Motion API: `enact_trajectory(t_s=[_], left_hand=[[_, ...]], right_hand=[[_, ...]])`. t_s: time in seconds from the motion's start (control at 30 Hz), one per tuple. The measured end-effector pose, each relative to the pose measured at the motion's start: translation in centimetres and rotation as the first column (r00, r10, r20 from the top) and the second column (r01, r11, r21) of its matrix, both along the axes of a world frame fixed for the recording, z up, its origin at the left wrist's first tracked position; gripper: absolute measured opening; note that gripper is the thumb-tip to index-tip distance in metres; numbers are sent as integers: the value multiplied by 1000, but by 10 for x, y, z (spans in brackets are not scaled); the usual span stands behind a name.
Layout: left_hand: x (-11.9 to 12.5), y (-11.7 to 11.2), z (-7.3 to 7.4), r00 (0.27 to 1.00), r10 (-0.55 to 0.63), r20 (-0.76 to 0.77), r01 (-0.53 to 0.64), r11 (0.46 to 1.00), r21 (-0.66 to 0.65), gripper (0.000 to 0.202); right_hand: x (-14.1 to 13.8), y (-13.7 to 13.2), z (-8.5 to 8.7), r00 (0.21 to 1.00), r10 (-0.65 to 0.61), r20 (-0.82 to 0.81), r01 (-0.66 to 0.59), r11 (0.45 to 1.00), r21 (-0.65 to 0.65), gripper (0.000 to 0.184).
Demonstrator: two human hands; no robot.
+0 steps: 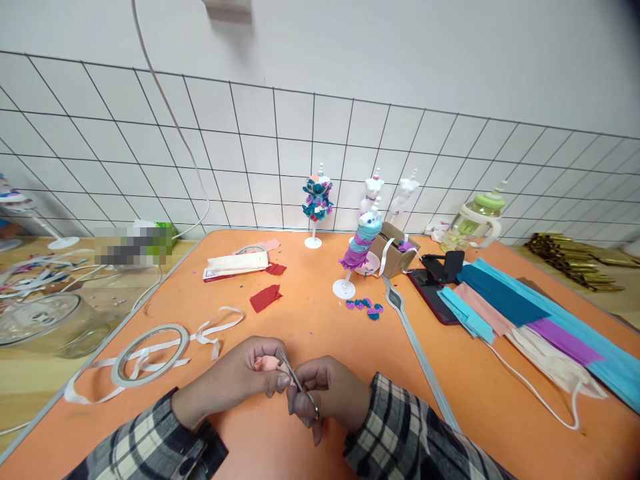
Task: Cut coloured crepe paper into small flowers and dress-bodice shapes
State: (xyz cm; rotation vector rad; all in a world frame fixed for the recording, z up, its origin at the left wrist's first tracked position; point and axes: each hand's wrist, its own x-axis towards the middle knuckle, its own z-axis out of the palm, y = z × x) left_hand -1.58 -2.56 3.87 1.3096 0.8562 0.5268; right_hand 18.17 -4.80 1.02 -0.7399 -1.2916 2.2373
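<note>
My left hand is curled round a small pink paper piece at the near edge of the orange table. My right hand is closed on thin metal tweezers, whose tips point up and left into the pink piece. Both hands touch each other just above the table. Both my sleeves are plaid.
A tape roll with loose white strips lies left. Red paper scraps sit ahead. Small mannequin stands with paper flowers stand at the back. Coloured paper sheets, a phone and a metal ruler lie right.
</note>
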Motion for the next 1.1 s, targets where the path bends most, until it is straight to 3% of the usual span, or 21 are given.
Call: enact_trajectory(t_s=[0.17,0.27,0.33,0.4,0.47,0.5,0.53,0.67,0.77,0.9,1.1], left_hand=[[-2,2,-3,1000,-5,22,5,1000,-2,38],[0,6,-6,981,187,52,-189,981,33,36],[1,7,-10,942,324,87,-325,946,-14,32],[1,8,-13,902,402,159,-380,912,-152,26],[2,7,-14,862,453,228,-383,876,-293,21],[2,7,-15,845,473,251,-379,859,-344,19],[2,6,-15,830,490,267,-376,844,-382,17],[5,5,-14,796,520,310,-346,811,-472,14],[8,4,-15,777,536,330,-319,788,-527,9],[12,2,-17,776,530,343,-274,773,-573,8],[15,-4,-18,790,493,364,-223,785,-577,13]], right_hand=[[3,4,-1,998,53,39,-52,999,-9,60],[14,16,-2,994,4,112,-9,999,44,68],[26,25,-3,949,-153,277,104,978,183,58],[37,32,-3,796,-378,473,148,879,453,44],[45,36,-4,604,-577,550,60,721,690,34],[47,37,-5,535,-631,562,-5,662,749,30],[48,38,-6,489,-655,576,-54,637,769,27],[45,38,-10,425,-599,679,-83,721,688,30],[43,39,-14,440,-583,682,-27,751,660,45],[44,40,-15,499,-532,684,9,792,610,45],[41,39,-16,511,-538,670,-14,774,633,26]])
